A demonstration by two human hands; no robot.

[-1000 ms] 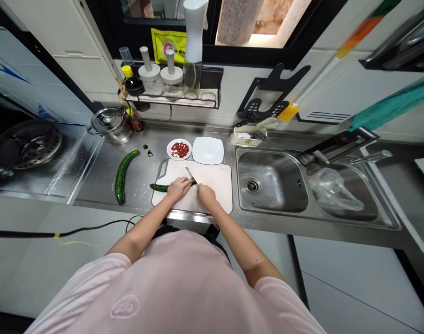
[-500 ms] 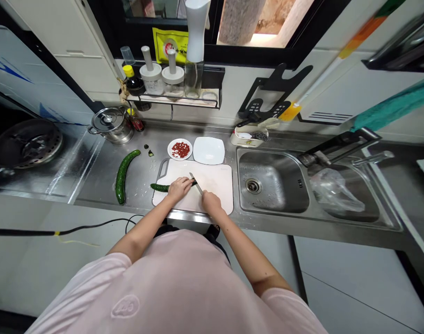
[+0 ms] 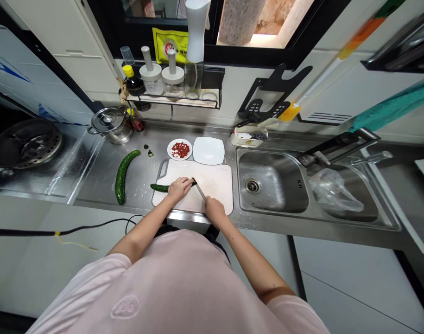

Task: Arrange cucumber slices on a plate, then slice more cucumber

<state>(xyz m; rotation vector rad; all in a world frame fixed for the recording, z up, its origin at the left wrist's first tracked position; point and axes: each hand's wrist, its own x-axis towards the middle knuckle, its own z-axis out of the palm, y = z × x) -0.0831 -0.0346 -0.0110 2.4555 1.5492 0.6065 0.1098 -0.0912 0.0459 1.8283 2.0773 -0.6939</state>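
Note:
My left hand (image 3: 180, 189) presses on a cut length of green cucumber (image 3: 159, 187), which lies on a white plastic cutting board (image 3: 215, 181). My right hand (image 3: 214, 208) grips the handle of a kitchen knife (image 3: 199, 191). Its narrow steel blade points up and left, with the tip beside my left fingertips. The handle is hidden inside my fist. A longer curved cucumber (image 3: 120, 178) lies on the steel counter left of the board. Beyond the board are a round plate of chopped red chilli (image 3: 180, 150) and a bare white square plate (image 3: 208, 150).
Small cucumber pieces (image 3: 150, 153) lie on the counter. A steel pot (image 3: 110, 125) and gas burner (image 3: 24, 144) are at left. A steel double sink (image 3: 272, 183) is at right, with a plastic bag (image 3: 332, 190). Bottles stand on a rack (image 3: 172, 99) at the back.
My right hand has drawn back toward me and slightly right, bringing the knife with it. My left hand stays on the cucumber.

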